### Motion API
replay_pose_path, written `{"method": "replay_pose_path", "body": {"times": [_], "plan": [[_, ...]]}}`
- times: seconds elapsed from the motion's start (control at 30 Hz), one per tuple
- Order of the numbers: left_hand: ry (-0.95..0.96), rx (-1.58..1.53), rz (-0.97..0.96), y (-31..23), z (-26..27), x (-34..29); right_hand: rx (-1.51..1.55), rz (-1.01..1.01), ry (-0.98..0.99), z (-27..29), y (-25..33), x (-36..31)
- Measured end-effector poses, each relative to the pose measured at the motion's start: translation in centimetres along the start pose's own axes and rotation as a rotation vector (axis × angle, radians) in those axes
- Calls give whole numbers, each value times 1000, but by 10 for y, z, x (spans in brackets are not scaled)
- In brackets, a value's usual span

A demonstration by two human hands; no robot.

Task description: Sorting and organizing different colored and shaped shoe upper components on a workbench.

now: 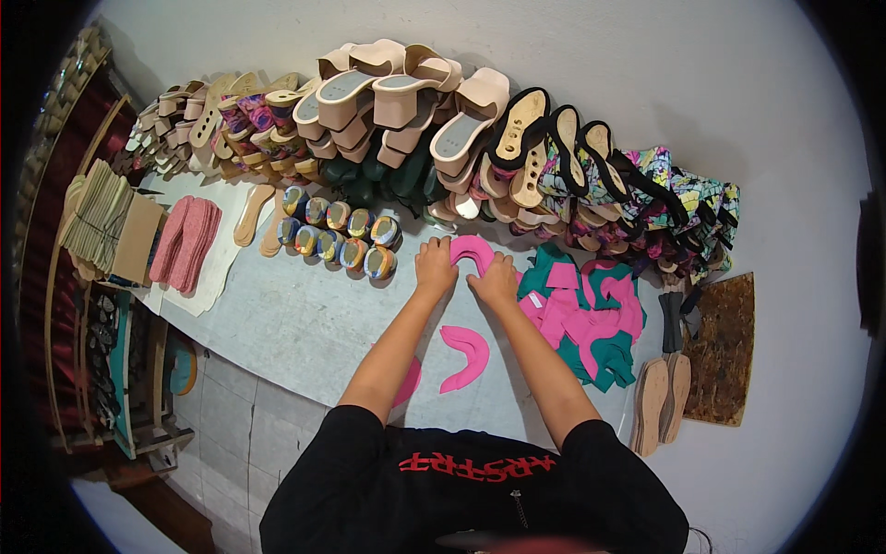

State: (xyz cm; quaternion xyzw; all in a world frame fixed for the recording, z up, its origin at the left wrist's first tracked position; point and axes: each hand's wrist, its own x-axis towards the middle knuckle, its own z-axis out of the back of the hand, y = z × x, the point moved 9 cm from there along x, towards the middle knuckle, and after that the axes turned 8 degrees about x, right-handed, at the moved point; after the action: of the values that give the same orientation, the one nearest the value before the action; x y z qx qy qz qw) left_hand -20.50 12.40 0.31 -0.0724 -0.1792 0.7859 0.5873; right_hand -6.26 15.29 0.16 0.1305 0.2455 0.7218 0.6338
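Observation:
Between my hands, a curved pink shoe-upper piece point(473, 246) arches over the grey tabletop. My left hand point(436, 265) is closed on its left end, fingertips pointing away from me. At the other end, my right hand point(496, 281) grips the piece with its thumb toward the inside of the curve. A second curved pink piece point(468, 358) lies flat between my forearms. Partly covered by my left forearm is more pink material point(407, 384). Just right of my right hand spreads a loose heap of pink and green cut pieces point(591, 314).
Beige heeled sandals point(349, 85) and patterned sandals point(657, 175) pile along the wall. Several small round patterned bundles point(338, 217) stand left of my hands. Pink insoles point(189, 242) lie farther left. Wooden-coloured soles point(662, 397) and a brown board point(724, 351) are at the right edge.

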Motion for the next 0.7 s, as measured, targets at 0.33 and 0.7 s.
{"method": "replay_pose_path", "body": {"times": [0.33, 0.7], "plan": [[-147, -9, -47, -1, 9, -4, -23, 12, -73, -5, -3, -5], [298, -223, -208, -16, -3, -118, -94, -90, 245, -13, -31, -124]]}}
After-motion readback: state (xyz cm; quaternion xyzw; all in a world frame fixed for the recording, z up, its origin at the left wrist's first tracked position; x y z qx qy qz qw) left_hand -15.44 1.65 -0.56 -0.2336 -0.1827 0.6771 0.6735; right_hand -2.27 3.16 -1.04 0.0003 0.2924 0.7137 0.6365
